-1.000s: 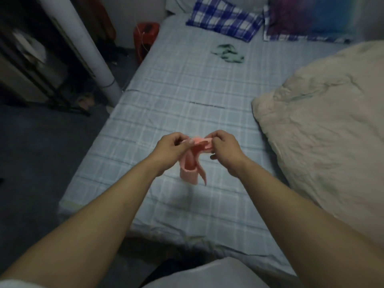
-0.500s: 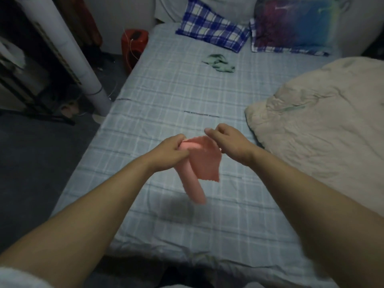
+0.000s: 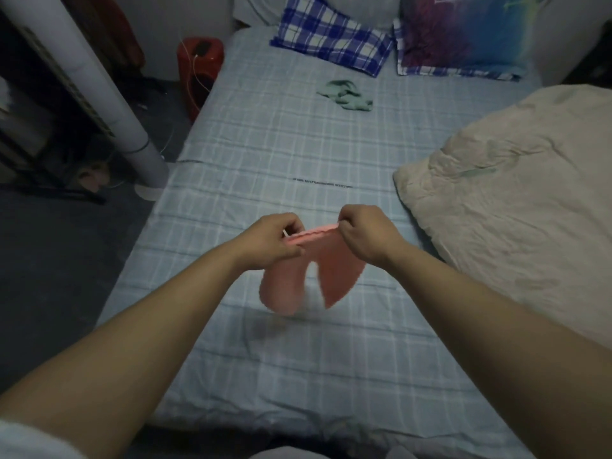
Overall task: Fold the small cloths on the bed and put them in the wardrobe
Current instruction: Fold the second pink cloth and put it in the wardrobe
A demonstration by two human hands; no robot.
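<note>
A small pink cloth [image 3: 337, 273] hangs in the air above the middle of the bed [image 3: 265, 154]. My left hand [image 3: 271, 240] pinches its top edge on the left, and my right hand [image 3: 367, 235] pinches the same edge on the right. The edge is stretched between them and two flaps droop below, blurred. A crumpled green cloth [image 3: 346, 96] lies on the checked sheet farther up the bed, near the pillows. No wardrobe shows in the head view.
A beige quilt [image 3: 516, 207] is heaped on the bed's right side. A blue checked pillow [image 3: 331, 44] and a purple-blue pillow [image 3: 463, 34] lie at the head. Left of the bed stand a white pole [image 3: 109, 91], a red box [image 3: 198, 67] and dark floor.
My hands have drawn apart, stretching the pink cloth's top edge taut. The cloth now hangs in two flaps instead of one bunched strip.
</note>
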